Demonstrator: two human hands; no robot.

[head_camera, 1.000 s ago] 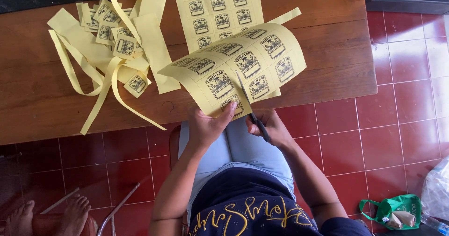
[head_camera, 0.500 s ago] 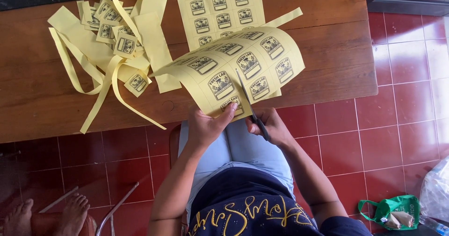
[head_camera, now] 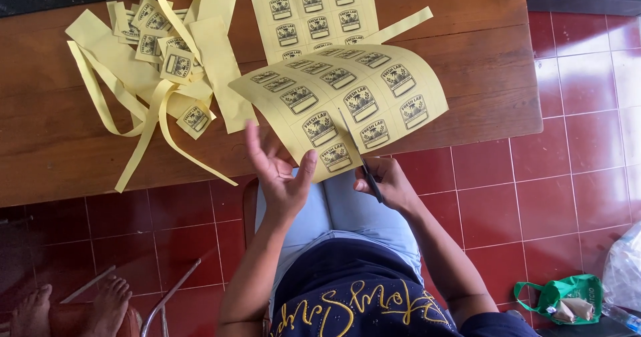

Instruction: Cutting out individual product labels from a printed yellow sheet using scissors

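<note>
Head view: right hand (head_camera: 390,183) works scissors (head_camera: 357,153) into yellow label sheet (head_camera: 347,100).

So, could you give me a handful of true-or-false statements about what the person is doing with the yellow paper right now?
1. The right hand holds black-handled scissors cutting into the yellow printed label sheet. True.
2. The left hand pinches the sheet tightly. False: its fingers are spread open, at most touching the sheet's lower edge.
3. A heap of yellow paper strips and cut labels lies on the brown wooden table. True.
4. The floor is grey carpet. False: it is red tiled floor.
5. A green bag lies on the floor. True.
</note>
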